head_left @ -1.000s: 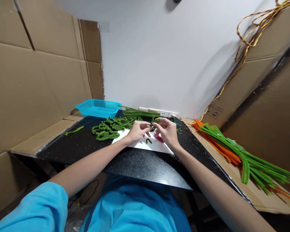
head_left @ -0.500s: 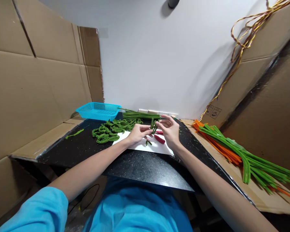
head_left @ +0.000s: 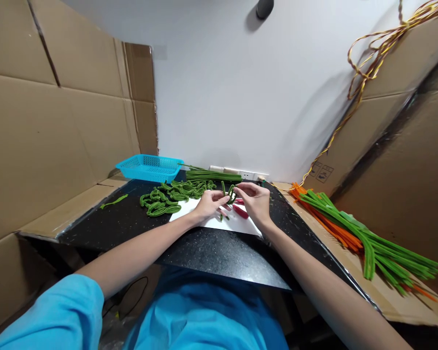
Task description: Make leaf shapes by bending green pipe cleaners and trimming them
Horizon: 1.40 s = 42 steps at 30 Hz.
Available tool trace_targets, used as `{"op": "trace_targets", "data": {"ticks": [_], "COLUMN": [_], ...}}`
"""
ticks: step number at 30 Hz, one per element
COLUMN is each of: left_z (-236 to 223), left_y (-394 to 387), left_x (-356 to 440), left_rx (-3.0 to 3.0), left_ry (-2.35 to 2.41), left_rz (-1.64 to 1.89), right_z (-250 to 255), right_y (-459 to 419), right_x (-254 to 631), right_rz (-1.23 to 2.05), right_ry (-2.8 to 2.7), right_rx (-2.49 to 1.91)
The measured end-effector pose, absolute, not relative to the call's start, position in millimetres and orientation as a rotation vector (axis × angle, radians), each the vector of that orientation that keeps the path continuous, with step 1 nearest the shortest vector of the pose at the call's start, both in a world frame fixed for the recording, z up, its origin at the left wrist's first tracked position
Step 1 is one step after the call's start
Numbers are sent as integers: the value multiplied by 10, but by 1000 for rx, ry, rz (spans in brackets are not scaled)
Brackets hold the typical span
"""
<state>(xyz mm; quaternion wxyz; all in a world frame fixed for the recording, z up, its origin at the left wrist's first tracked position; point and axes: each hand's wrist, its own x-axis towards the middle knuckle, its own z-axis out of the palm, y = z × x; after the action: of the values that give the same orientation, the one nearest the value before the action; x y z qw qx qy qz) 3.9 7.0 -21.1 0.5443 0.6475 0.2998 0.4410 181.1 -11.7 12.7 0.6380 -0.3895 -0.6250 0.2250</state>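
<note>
My left hand [head_left: 209, 204] and my right hand [head_left: 256, 201] meet above a white sheet [head_left: 213, 221] on the black table [head_left: 219, 248]. Both pinch a bent green pipe cleaner [head_left: 229, 191] held between them, its ends sticking up. A red-handled tool [head_left: 240, 210] lies on the sheet just below my right hand. A short green piece [head_left: 224, 217] lies on the sheet under my left hand.
A pile of bent green pipe cleaners [head_left: 168, 195] lies left of the sheet. Straight green ones [head_left: 211, 175] lie at the back by a blue basket [head_left: 149, 167]. Long green and orange stems [head_left: 354, 233] rest on cardboard at right. Cardboard walls stand on both sides.
My right hand's fingers, spread half a second ago, have closed on the green pipe cleaner. Both hands stay above the sheet, and the piece's shape has changed between them.
</note>
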Motion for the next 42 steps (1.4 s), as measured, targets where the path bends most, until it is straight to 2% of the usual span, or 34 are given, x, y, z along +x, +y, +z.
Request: {"op": "trace_targets", "data": {"ticks": [20,42], "left_z": [-255,-181], "left_y": [130,103], "left_x": [69,47], "left_rx": [1403,1402], "left_ry": [830,892], "left_rz": [1149,1186], "right_z": [63,73], "right_y": [-42,-90], "right_x": [1829,1807], "right_rz": [872,966], "right_ry": [-1502,-1497], "right_rx": [-963,-913]}}
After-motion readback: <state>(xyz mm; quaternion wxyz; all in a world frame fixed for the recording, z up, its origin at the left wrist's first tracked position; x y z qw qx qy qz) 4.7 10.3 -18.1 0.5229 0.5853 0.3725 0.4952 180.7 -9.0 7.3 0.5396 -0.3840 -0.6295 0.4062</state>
